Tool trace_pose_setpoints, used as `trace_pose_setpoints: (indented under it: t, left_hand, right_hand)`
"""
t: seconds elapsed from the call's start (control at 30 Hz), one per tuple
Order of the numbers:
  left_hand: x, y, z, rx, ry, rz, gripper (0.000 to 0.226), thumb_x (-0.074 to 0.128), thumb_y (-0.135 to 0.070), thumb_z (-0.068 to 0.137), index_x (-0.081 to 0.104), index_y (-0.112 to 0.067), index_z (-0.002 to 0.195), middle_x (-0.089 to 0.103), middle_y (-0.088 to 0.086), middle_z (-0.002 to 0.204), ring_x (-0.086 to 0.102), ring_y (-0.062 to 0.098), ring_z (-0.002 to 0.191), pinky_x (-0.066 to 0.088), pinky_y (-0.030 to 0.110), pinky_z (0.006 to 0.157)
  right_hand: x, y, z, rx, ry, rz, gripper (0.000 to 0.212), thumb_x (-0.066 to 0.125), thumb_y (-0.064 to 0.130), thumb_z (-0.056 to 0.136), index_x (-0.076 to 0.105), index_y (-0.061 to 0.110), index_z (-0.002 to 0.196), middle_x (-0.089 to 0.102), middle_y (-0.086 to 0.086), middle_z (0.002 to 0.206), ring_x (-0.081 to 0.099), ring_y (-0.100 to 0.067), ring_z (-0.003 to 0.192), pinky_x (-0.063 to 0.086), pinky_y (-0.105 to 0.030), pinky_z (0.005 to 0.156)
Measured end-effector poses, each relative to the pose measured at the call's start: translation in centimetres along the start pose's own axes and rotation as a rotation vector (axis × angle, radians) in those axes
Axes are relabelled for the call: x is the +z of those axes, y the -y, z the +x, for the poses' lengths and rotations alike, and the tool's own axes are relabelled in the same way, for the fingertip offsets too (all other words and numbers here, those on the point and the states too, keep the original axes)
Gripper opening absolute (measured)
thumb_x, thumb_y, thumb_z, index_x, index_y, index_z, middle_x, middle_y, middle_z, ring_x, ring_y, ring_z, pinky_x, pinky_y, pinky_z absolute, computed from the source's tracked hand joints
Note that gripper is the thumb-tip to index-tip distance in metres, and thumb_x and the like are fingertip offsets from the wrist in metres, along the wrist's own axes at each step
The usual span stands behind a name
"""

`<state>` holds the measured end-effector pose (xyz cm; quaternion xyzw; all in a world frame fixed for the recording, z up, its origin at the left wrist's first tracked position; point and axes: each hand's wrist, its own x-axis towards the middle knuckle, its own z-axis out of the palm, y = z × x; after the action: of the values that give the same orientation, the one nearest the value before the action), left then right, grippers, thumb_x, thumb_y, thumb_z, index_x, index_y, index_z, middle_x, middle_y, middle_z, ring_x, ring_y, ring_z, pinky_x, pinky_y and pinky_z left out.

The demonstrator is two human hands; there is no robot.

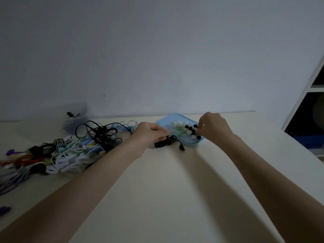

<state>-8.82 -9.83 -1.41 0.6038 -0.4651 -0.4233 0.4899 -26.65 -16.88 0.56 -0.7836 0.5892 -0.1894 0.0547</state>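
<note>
A cream table (175,190) runs back to a pale wall. A tangled pile of earphone cables (70,155) in white, black, red and purple spreads along its left edge, with a clear tub (75,123) behind it near the back edge. A blue lid (164,122) lies flat at the back edge, right of centre.

The left hand (149,134) rests just left of the lid, fingers curled round a bundled black earphone (166,142) that trails out below the fingertips onto the table. The right hand (213,127) hovers over the lid's right edge, fingertips pinched on a black ear tip (196,131) among loose ear tips (178,123).
</note>
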Motion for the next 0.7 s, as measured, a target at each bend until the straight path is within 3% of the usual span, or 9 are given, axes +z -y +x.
trace_pose_setpoints:
  t: [0.1, 0.2, 0.33, 0.4, 0.47, 0.57, 0.7]
  left_hand:
    - [-0.5, -0.4, -0.3, -0.024, 0.097, -0.106, 0.003, 0.064, 0.000, 0.082, 0.065, -0.003, 0.083, 0.066, 0.005, 0.080, 0.065, 0.001, 0.062, 0.052, 0.013, 0.075]
    - [-0.8, -0.5, -0.8, -0.016, 0.108, -0.154, 0.011, 0.059, 0.007, 0.084, 0.063, -0.003, 0.081, 0.065, 0.007, 0.080, 0.065, 0.002, 0.063, 0.052, 0.011, 0.074]
    - [-1.2, -0.2, -1.1, -0.014, 0.090, -0.252, 0.006, 0.060, 0.002, 0.085, 0.063, -0.003, 0.083, 0.065, 0.005, 0.080, 0.066, 0.003, 0.066, 0.053, 0.010, 0.069]
    - [-1.3, 0.2, -1.0, 0.003, 0.065, -0.290, 0.003, 0.061, -0.002, 0.085, 0.063, -0.003, 0.082, 0.063, 0.005, 0.080, 0.064, 0.006, 0.067, 0.052, 0.010, 0.067]
    - [-1.3, 0.7, -0.8, 0.029, 0.024, -0.309, 0.004, 0.062, -0.004, 0.085, 0.063, -0.004, 0.081, 0.061, 0.005, 0.076, 0.060, 0.006, 0.065, 0.051, 0.010, 0.064]
    - [-1.2, 1.3, -0.5, 0.058, -0.035, -0.361, 0.004, 0.062, -0.004, 0.085, 0.062, -0.001, 0.081, 0.061, 0.005, 0.072, 0.061, 0.002, 0.059, 0.051, 0.010, 0.062]
    - [-1.1, 1.7, -0.2, 0.107, -0.031, -0.422, 0.005, 0.060, -0.002, 0.085, 0.065, -0.002, 0.083, 0.066, 0.007, 0.077, 0.066, 0.004, 0.067, 0.053, 0.012, 0.069]
  right_hand:
    - [0.2, 0.1, 0.0, 0.023, 0.090, -0.015, 0.020, 0.069, 0.008, 0.078, 0.066, 0.003, 0.097, 0.065, -0.013, 0.098, 0.061, -0.028, 0.090, 0.041, -0.026, 0.067]
    - [0.6, 0.2, -0.2, 0.037, 0.096, -0.020, 0.017, 0.065, 0.003, 0.080, 0.067, 0.002, 0.097, 0.066, -0.015, 0.100, 0.062, -0.030, 0.091, 0.046, -0.029, 0.071]
    - [0.0, 0.6, -0.2, -0.018, -0.024, 0.050, 0.016, 0.058, 0.000, 0.082, 0.068, 0.004, 0.094, 0.067, -0.012, 0.098, 0.062, -0.028, 0.088, 0.045, -0.026, 0.069]
    - [-0.6, 1.7, -0.6, -0.103, -0.072, 0.215, 0.015, 0.060, 0.002, 0.082, 0.071, 0.006, 0.092, 0.066, -0.004, 0.088, 0.062, -0.019, 0.081, 0.044, -0.014, 0.065]
    - [-0.3, 3.2, -1.4, -0.146, -0.014, 0.508, 0.011, 0.063, 0.002, 0.080, 0.072, 0.008, 0.083, 0.064, 0.004, 0.071, 0.059, -0.009, 0.065, 0.040, -0.004, 0.056]
    - [1.8, 4.8, -2.3, -0.115, 0.119, 0.878, 0.020, 0.063, -0.002, 0.080, 0.068, 0.015, 0.070, 0.065, 0.008, 0.059, 0.059, -0.002, 0.053, 0.048, -0.012, 0.060]
    - [3.8, 5.1, -2.5, -0.083, 0.160, 1.140, 0.016, 0.061, -0.001, 0.085, 0.072, 0.011, 0.083, 0.072, -0.007, 0.082, 0.067, -0.010, 0.073, 0.054, -0.019, 0.074]
